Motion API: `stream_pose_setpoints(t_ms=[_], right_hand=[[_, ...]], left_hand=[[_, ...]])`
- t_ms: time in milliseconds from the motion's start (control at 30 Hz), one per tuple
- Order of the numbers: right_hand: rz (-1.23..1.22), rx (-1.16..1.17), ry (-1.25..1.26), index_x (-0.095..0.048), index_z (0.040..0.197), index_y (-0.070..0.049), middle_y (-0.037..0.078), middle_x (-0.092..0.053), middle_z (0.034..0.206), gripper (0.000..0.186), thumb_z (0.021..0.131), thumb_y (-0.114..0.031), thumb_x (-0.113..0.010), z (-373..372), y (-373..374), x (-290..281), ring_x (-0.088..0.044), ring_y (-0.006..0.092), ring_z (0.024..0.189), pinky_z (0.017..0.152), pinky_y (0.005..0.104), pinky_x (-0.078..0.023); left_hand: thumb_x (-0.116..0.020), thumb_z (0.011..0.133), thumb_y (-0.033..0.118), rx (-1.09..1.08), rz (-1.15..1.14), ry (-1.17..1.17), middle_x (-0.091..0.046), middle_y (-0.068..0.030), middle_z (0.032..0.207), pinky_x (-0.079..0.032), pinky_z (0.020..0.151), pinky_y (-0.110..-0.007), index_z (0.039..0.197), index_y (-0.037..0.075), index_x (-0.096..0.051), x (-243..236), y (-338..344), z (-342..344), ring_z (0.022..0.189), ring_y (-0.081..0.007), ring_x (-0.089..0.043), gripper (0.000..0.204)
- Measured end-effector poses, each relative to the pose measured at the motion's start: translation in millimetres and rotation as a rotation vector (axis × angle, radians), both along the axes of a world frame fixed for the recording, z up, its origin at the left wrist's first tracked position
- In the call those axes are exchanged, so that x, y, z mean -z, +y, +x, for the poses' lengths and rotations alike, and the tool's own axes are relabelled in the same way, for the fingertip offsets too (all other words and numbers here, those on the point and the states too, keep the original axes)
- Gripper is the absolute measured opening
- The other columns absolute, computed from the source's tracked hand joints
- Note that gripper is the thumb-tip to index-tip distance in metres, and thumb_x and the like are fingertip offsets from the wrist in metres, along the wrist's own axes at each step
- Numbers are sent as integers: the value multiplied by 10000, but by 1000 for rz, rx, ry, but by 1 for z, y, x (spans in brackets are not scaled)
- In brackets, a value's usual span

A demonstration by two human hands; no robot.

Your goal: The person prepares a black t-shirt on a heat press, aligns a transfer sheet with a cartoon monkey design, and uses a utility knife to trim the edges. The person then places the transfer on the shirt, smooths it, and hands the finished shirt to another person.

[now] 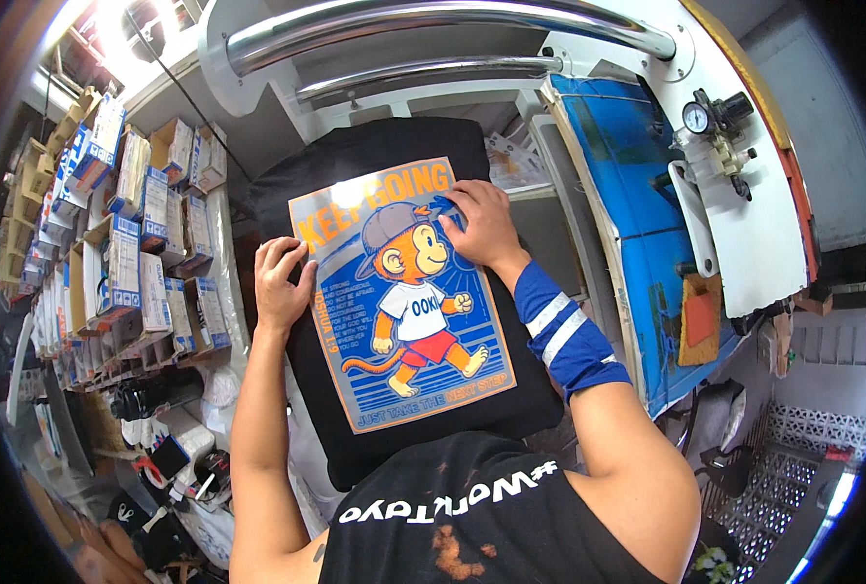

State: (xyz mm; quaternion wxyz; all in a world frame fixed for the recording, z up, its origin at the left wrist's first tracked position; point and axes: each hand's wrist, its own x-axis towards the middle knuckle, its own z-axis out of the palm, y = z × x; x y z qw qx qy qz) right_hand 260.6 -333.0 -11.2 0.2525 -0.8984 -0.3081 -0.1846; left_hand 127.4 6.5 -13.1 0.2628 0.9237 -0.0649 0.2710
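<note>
Head view, at the near edge: a black sleeveless top (472, 530) with white lettering and brown stains, and a perforated plastic crate (793, 438) at near right. Beyond the top, a black shirt (530, 389) lies spread out, bearing a glossy, orange-bordered cartoon-monkey print (418, 326) across its middle. A blue sleeve band (564, 331) with 2 pale stripes wraps the right forearm. The left hand (283, 277), fingers bent, touches the print's left edge toward its far corner — whether it pinches that edge, I cannot tell. The right hand (485, 222) rests at the far right corner, thumb and fingers spread wide. Farther out stand stacked cardboard boxes (112, 263) on the left, a blue panel (608, 195) and a round pressure gauge (695, 118) on the right, and 2 chrome tubes (452, 29) at the far side.
</note>
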Motion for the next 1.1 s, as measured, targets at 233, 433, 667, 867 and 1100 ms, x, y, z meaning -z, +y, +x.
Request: stream_pose_setpoints(t_ms=[233,433,667,867,1100], right_hand=[[-42,33,45,-695,1015,-54,141,-647,1156,342,766,-276,-770,5,3,-11,-598,356,1114,952,472,-471],[375,405,331,-682,1073,8,155,-689,1087,295,908,-233,-724,-69,-74,11,-658,297,976,885,419,-521],[989,451,1415,-700,1113,3,92,-733,1067,389,1002,-367,-651,-199,-163,30,-684,196,967,876,346,-538],[1183,289,1359,-669,1162,1,122,-722,1145,284,968,-205,-698,-218,-198,27,-686,218,1029,961,369,-524],[1217,273,1308,-683,1156,12,90,-721,1096,244,978,-155,-679,-222,-208,34,-665,167,997,917,311,-511]], left_hand=[[-742,800,174,-98,58,81,-662,-101,1065,-359,1065,-576,943,73,-684,-3,0,5,1128,-320,-581,184],[-698,925,219,-435,-619,126,-658,-52,996,-494,879,-373,1072,44,-667,40,23,-84,953,-228,-619,231],[-618,1025,302,-276,-1659,850,-720,-12,1015,-539,786,-290,1091,75,-668,39,-11,-241,851,-118,-672,242],[-677,988,205,-246,-1618,701,-695,27,923,-515,698,-235,1082,66,-660,42,15,-283,743,-65,-632,168],[-665,983,136,54,-1687,703,-696,0,953,-469,618,-201,1282,10,-607,75,60,-305,721,-56,-602,330]])
